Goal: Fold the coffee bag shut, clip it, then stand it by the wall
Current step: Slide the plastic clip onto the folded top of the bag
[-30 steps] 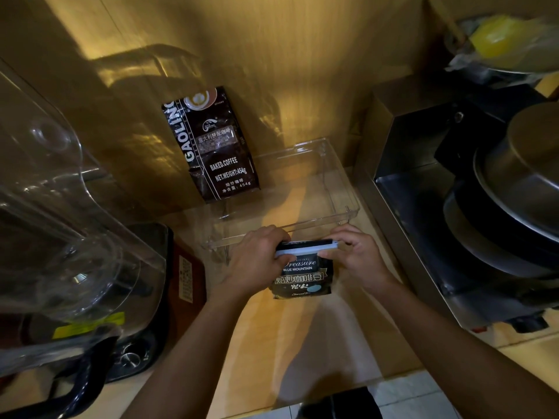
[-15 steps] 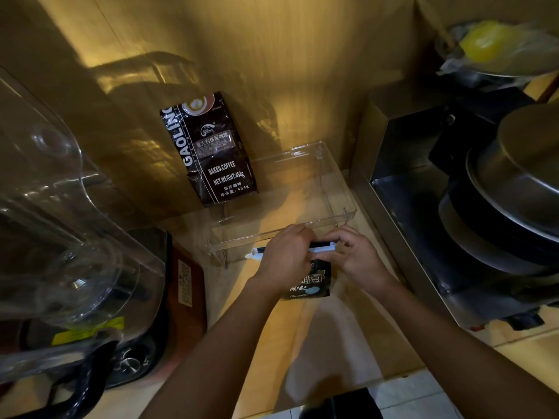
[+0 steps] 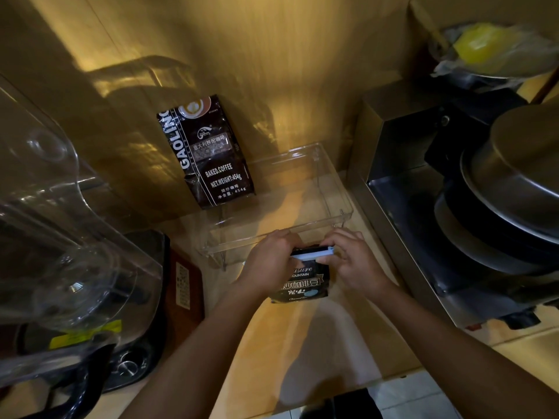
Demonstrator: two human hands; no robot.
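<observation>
Left grip: your left hand (image 3: 269, 263) is closed over the left end of the clip (image 3: 313, 254) and the folded top of the small coffee bag (image 3: 302, 282).
Right grip: your right hand (image 3: 354, 261) pinches the clip's right end, fingers curled shut on it.
Bag position: it stands on the bench (image 3: 287, 343), just in front of the clear tray (image 3: 341, 207), well short of the wall (image 3: 272, 71).
Count: two coffee bags, the held one and a larger bag (image 3: 208, 152) leaning on the wall; one clip; one tray.
Change: half a second ago the clip's tip poked out left of your hand; now your left hand sits further left and more of the label shows.
</observation>
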